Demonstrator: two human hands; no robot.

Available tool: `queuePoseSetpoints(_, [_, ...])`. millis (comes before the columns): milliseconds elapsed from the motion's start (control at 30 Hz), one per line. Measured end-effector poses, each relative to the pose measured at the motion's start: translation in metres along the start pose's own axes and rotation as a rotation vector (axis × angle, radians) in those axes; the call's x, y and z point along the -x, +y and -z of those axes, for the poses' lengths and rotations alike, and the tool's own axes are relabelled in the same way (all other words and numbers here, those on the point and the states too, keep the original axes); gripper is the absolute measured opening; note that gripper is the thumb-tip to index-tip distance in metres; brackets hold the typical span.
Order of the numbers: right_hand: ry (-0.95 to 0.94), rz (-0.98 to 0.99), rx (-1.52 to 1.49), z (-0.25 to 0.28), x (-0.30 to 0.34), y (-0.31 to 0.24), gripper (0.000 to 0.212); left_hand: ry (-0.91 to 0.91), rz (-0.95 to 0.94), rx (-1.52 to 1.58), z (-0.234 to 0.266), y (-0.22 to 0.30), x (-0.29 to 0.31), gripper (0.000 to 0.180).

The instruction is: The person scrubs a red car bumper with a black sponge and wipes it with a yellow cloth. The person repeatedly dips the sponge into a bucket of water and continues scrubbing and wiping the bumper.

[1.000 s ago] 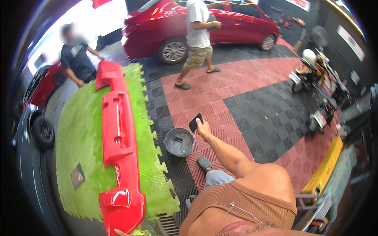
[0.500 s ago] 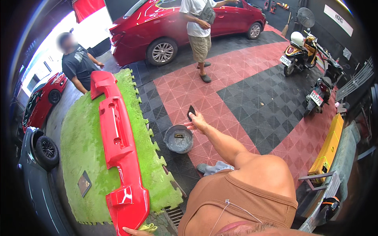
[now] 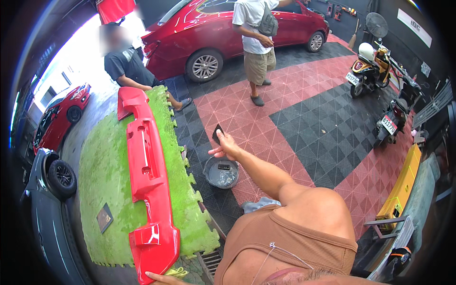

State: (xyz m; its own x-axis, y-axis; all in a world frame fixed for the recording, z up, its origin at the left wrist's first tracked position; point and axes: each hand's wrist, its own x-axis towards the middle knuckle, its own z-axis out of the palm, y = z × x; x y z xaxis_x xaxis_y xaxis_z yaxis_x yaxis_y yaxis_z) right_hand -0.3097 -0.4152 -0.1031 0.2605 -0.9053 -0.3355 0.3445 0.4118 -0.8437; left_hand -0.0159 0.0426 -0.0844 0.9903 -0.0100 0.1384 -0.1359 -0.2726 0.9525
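A long, glossy red car bumper [image 3: 151,156] lies along a table covered with green interlocking foam mats [image 3: 102,171]. At its near end my left hand [image 3: 161,278] rests with an outstretched finger flat on the red surface; its other fingers are mostly hidden. Beside that hand is a crumpled yellow-green cloth [image 3: 177,272]. My right hand [image 3: 228,147] reaches out over the floor, clear of the bumper, pinching a thin black flat piece [image 3: 217,134] between thumb and fingers. Just below it on the floor stands a dark bucket [image 3: 209,178] with cloudy water and a small black object inside.
A dark square sheet [image 3: 104,218] lies on the mats. Beyond the table's far end a person in a dark shirt [image 3: 129,69] bends; another person in beige shorts [image 3: 259,66] stands by a red car [image 3: 232,40]. Scooters [image 3: 365,71] and a yellow panel [image 3: 403,180] are at the right.
My right hand has shifted left, nearer the table, the black piece still in it. The person in the dark shirt has moved right behind the table. My left hand stays on the bumper.
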Motion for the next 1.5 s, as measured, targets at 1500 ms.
queuePoseSetpoints(1500, [-0.067,0.257,-0.569,0.099,0.03,0.015,0.04,-0.066,-0.03,0.016,-0.016,0.002,-0.003,0.069])
